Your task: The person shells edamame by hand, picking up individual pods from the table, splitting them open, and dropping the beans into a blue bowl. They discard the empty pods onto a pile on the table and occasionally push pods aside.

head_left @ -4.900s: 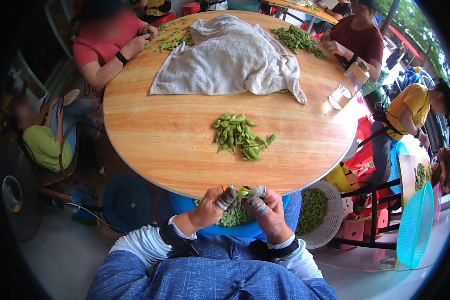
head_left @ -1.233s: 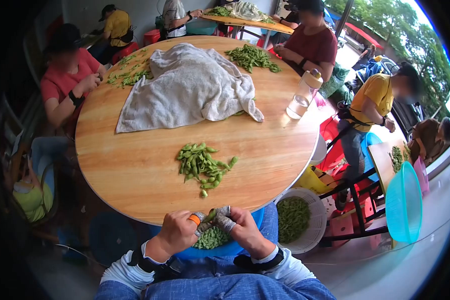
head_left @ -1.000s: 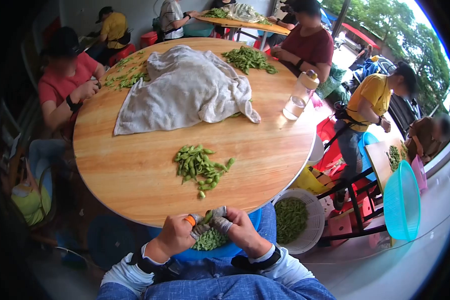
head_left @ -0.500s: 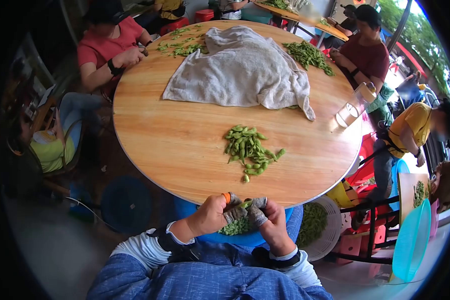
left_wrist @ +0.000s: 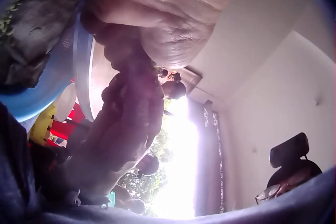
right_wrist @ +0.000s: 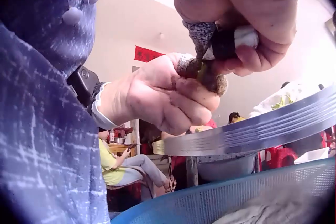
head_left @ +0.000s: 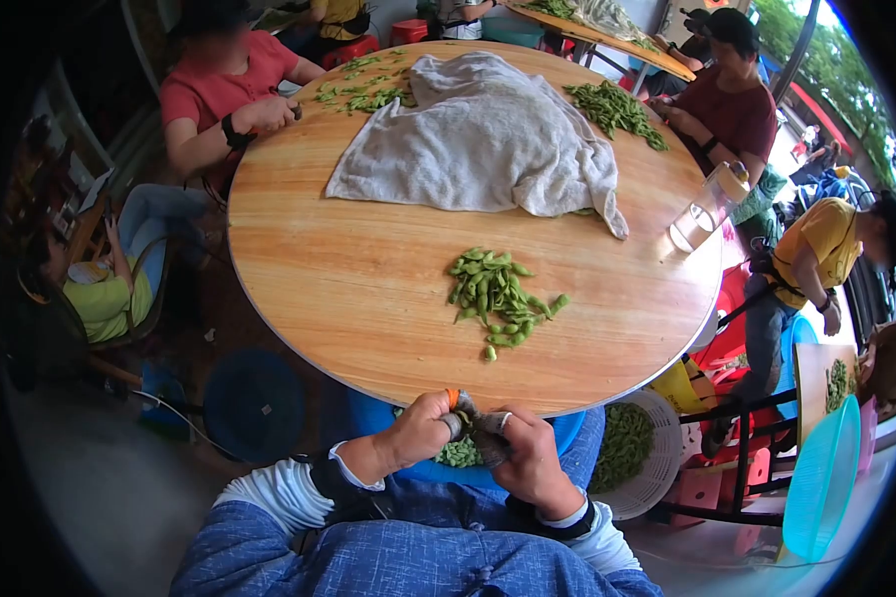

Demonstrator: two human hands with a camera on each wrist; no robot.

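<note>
My left hand (head_left: pixel 416 430) pinches a green soybean pod (right_wrist: pixel 201 73) between thumb and forefinger, both in grey fabric finger covers. The right hand (head_left: pixel 530 456) meets it from the other side, its covered thumb and curled fingers gripping at the pod. Most of the pod is hidden by the fingertips in every view. Under the hands, a blue basin (head_left: pixel 567 430) holds shelled green beans (head_left: pixel 458 454). A small heap of soybean pods (head_left: pixel 488 289) lies on the round wooden table (head_left: pixel 368 298) in front. The left wrist view is dark around the fingers.
A grey towel (head_left: pixel 478 139) covers a mound mid-table; a water bottle (head_left: pixel 705 211) stands at right. Beside my right leg is a white basket (head_left: pixel 662 448) of pods. A blue tub (head_left: pixel 254 403) is on the left floor. People sit around the table.
Since half a second ago my right hand has turned and its fingers have curled in closer against the left fingertips, so the pod shows less. The heap on the table stays as it was.
</note>
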